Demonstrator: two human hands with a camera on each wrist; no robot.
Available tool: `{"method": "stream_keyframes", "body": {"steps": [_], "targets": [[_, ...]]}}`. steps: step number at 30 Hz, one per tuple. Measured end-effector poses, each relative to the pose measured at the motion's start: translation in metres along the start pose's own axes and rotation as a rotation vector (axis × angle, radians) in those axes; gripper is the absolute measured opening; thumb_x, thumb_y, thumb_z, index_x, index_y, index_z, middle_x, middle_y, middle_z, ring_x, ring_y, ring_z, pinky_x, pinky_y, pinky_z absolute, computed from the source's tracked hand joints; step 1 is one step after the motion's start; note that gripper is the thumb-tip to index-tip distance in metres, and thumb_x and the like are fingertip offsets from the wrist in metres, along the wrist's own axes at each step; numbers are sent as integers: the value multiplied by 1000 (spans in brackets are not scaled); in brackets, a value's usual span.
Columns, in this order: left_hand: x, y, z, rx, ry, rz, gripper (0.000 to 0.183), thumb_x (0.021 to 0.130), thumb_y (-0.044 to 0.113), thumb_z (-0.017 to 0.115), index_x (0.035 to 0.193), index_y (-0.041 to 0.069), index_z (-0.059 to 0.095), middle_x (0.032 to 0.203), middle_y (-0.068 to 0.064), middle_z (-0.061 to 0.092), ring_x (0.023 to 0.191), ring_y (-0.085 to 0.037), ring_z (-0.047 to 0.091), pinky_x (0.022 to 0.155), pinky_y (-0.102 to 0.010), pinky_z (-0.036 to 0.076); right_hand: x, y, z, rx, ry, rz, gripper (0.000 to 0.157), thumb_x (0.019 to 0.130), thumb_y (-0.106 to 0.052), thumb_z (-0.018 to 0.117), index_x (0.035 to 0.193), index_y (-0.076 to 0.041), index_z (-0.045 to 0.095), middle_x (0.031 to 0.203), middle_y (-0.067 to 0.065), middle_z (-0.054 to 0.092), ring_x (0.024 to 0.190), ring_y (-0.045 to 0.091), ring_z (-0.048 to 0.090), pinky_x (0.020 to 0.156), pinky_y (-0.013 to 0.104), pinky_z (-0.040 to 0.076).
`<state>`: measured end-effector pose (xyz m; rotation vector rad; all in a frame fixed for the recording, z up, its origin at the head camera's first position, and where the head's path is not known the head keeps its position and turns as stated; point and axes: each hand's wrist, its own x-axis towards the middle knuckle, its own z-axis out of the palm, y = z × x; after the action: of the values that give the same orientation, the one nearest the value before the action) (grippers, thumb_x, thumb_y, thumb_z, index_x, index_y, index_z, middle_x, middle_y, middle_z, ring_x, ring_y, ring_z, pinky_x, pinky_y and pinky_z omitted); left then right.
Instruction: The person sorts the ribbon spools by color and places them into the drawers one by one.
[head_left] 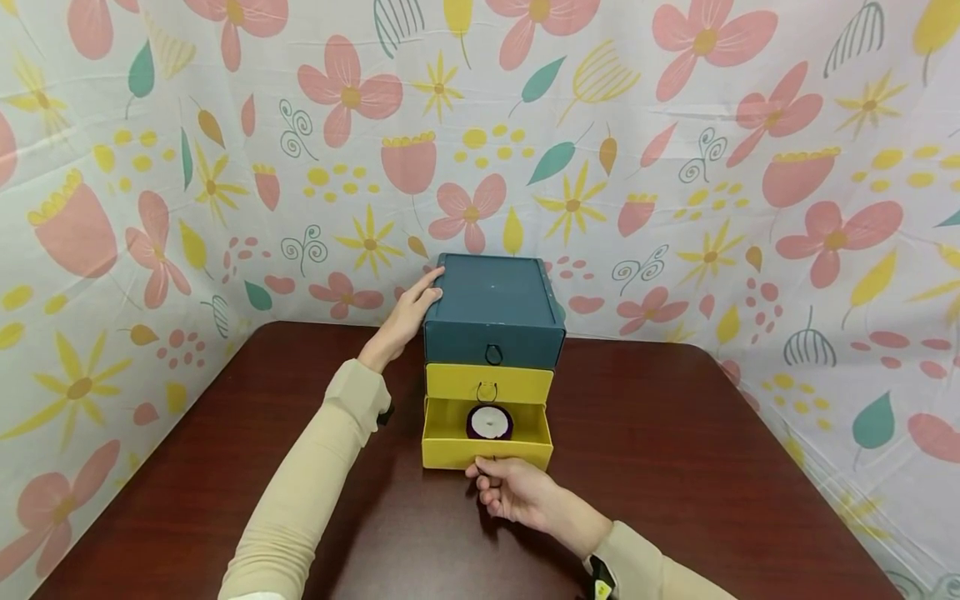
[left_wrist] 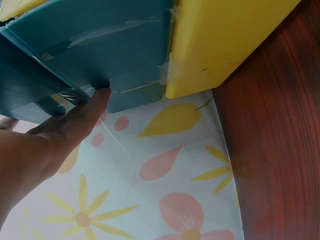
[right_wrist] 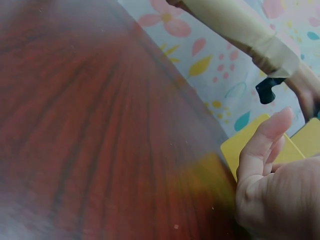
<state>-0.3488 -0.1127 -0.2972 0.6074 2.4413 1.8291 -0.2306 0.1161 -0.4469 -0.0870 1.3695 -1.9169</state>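
Note:
A small drawer cabinet with a dark teal top (head_left: 491,292) stands on the table. The bottom yellow drawer (head_left: 453,455) is pulled out, and a dark purple roll with a white round face (head_left: 490,422), like a ribbon spool, lies inside it. At that drawer's front, my right hand (head_left: 525,496) pinches the small dark pull loop, mostly hidden by thumb and fingers. My left hand (head_left: 405,321) rests against the cabinet's upper left side, its fingers extended; the left wrist view shows a fingertip touching the teal side panel (left_wrist: 125,50).
Above the open drawer sits a closed yellow drawer (head_left: 450,383) with a dark loop. A teal drawer front (head_left: 453,343) with a black loop is above that. The dark red wooden table (head_left: 660,467) meets a flower-printed cloth (head_left: 675,167) behind and at the sides.

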Motion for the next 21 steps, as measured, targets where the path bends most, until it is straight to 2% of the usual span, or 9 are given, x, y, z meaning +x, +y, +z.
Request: {"method": "stream_keyframes", "body": {"steps": [10, 17, 21], "targets": [[2, -2, 0, -12, 0, 0, 53, 105, 30, 35, 156, 22, 21, 163, -4, 13, 151, -28, 14, 120, -54, 16, 14, -9, -8, 1, 25, -13, 31, 105, -20, 38, 88, -11, 63, 65, -8, 54, 54, 1, 52, 51, 13, 43], [19, -28, -2, -17, 9, 9, 53, 104, 38, 36, 155, 32, 21, 163, 1, 12, 151, -26, 12, 120, -55, 15, 22, -15, -12, 4, 23, -16, 31, 105, -19, 37, 88, -11, 63, 65, -8, 55, 54, 1, 53, 51, 13, 44], [20, -31, -1, -14, 20, 23, 53, 103, 42, 37, 154, 35, 23, 163, 3, 14, 151, -24, 14, 120, -54, 15, 27, -19, -15, 6, 8, -23, 31, 106, -18, 36, 90, -10, 62, 66, -7, 55, 54, 2, 54, 52, 14, 45]]}}
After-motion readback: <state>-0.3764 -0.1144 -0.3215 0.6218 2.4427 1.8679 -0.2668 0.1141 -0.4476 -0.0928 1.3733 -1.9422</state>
